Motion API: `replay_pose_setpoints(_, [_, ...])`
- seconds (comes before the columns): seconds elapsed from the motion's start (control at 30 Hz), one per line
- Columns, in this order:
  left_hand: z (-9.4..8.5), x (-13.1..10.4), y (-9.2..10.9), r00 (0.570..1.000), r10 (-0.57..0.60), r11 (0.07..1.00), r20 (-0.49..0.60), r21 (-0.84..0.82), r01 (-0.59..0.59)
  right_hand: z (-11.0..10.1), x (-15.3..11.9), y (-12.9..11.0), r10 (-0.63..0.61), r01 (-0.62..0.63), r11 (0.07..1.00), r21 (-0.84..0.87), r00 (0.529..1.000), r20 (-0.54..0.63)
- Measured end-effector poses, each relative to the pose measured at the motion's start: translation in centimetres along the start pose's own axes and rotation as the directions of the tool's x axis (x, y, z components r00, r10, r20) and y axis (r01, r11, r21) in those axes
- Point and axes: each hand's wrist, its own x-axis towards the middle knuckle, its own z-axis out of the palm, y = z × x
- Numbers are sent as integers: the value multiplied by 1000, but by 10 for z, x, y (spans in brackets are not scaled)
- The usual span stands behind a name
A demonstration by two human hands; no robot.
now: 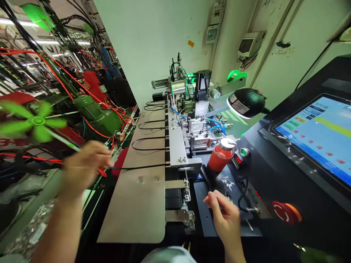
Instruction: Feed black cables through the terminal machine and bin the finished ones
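Observation:
My left hand (pixel 89 164), slightly blurred, is closed at the left edge of the flat metal plate (pixel 145 204). From its fingertips a thin black cord (pixel 142 167) runs right across the plate to the machine's metal rail (pixel 177 146). Further back, several black cord loops (pixel 149 143) lie on the plate with their ends at the rail. My right hand (pixel 223 215) hovers over the dark base plate (pixel 204 215), thumb and fingers pinched together. Whatever is between those fingers, if anything, is too small to make out. A jar of red-orange contents (pixel 220 156) with a metal lid stands beyond it.
At the right are a touchscreen (pixel 320 128) and a red emergency stop button (pixel 286 212). A black lamp (pixel 246 102) overhangs the machine's cylinders and blue tubes (pixel 216 126). A green fan (pixel 35 120) and red-orange cables (pixel 63 82) are at the left.

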Motion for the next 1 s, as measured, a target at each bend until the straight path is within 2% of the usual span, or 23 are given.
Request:
replay_pose_setpoints(0.03, [29,2,7,987,45,997,152,-69,-35,1,0,-3,3,-4,1000,5,1000,15])
replay_pose_setpoints(0.07, [58,2,16,944,86,990,319,-137,-44,1,0,-5,8,-8,1000,9,1000,29])
replay_pose_setpoints(0.1, [85,1,25,862,105,985,496,-174,-20,2,0,-8,13,-13,1000,13,999,41])
replay_pose_setpoints(0.17, [127,-8,38,787,121,975,606,-223,22,3,1,-11,24,-26,999,24,998,61])
replay_pose_setpoints(0.23, [151,-18,44,776,118,970,620,-238,42,6,1,-13,49,-53,998,44,995,92])
replay_pose_setpoints(0.37, [163,-32,38,800,114,975,589,-222,25,12,0,-11,140,-158,981,115,979,147])
replay_pose_setpoints(0.47, [162,-33,32,794,144,987,590,-147,-69,12,1,-10,141,-167,975,144,975,172])
replay_pose_setpoints(0.53, [160,-31,30,738,215,974,640,-81,-214,9,3,-10,127,-162,980,116,957,262])
replay_pose_setpoints(0.6, [156,-28,29,635,276,938,721,-58,-341,5,6,-11,119,-169,981,94,912,393])
replay_pose_setpoints(0.63, [155,-26,29,598,290,928,747,-67,-366,3,7,-12,118,-176,980,94,893,434])
replay_pose_setpoints(0.67, [154,-25,29,594,289,931,751,-77,-356,3,8,-13,120,-181,978,100,890,441])
replay_pose_setpoints(0.7, [155,-25,31,625,273,946,731,-87,-311,5,8,-13,119,-179,977,113,906,406])
replay_pose_setpoints(0.77, [157,-27,35,732,204,979,650,-129,-159,11,7,-14,92,-131,980,149,966,243])
replay_pose_setpoints(0.83, [161,-31,41,808,120,980,577,-199,-3,21,2,-14,15,-23,985,169,999,48])
replay_pose_setpoints(0.9, [164,-35,46,831,66,962,553,-257,95,31,-3,-13,-81,94,985,146,993,-92])
replay_pose_setpoints(1.0, [166,-40,51,842,30,948,539,-282,147,43,-9,-14,-185,196,980,37,961,-206])
